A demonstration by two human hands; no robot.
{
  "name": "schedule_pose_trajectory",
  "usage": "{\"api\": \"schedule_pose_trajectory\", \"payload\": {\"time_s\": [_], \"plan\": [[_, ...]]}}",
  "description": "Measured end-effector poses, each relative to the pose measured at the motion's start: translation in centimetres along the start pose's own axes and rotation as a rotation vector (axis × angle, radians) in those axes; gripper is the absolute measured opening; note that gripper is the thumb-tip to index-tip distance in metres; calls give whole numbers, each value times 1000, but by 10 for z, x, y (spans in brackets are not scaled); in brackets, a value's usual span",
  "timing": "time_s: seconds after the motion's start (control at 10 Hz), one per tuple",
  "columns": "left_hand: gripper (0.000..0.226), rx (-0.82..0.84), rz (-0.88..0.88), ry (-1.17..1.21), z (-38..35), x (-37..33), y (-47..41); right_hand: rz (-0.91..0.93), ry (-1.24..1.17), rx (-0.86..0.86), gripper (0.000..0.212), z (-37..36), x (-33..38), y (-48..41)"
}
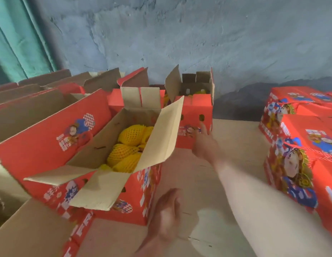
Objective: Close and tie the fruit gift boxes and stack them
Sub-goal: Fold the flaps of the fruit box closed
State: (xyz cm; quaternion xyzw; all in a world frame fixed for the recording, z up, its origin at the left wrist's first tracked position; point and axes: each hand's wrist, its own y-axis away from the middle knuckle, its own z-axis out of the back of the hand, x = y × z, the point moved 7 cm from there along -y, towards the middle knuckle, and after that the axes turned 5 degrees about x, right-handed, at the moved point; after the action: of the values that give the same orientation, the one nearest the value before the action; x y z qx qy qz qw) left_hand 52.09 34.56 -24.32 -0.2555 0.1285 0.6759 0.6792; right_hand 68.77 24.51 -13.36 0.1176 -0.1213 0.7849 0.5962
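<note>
Closing is in hand: the near box [141, 191] stands unclosed. Left hand [167, 216] and right hand [204, 143] are released, empty. Next, likely fold its right flap [161, 138] inward

We face a rough blue-grey plaster wall [198, 34] | teal curtain-like sheet [16, 38] far left | pale board floor [235, 138] | our light dim

My right hand [204, 140] stretches, fingers straight, toward the far box [194, 112]. My left hand [167, 216] hangs open beside the near box [141, 193] of netted fruit [128, 145].
</note>
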Motion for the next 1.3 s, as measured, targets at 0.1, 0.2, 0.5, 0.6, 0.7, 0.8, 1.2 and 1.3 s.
{"api": "schedule_pose_trajectory", "payload": {"time_s": [0.1, 0.2, 0.5, 0.6, 0.7, 0.8, 1.2, 1.3], "plan": [[34, -29, -108, -42, 1, 2, 0, -33, -38, 14, 53, -6, 0, -35], [40, 152, -1, 114, -1, 12, -2, -59, -113, 34, 47, -13, 1, -57], [50, -133, -26, 51, 9, 14, -5, 64, -81, -127, 37, 11, 6, 10], [62, -120, 72, 23, 12, 9, 0, 38, -74, -67, 43, 19, 3, 43], [67, -8, 80, 59, 9, 4, 5, -29, -56, -21, 43, 28, -15, 81], [64, 48, 32, -13, 8, -10, 15, -57, -25, 2, 45, 35, -31, 116], [61, 155, -211, -1002, 71, -97, -20, -149, -19, 261, 61, 38, -50, 150], [60, 123, -201, -947, 71, -106, -28, -160, -6, 284, 69, 35, -55, 150]]}}
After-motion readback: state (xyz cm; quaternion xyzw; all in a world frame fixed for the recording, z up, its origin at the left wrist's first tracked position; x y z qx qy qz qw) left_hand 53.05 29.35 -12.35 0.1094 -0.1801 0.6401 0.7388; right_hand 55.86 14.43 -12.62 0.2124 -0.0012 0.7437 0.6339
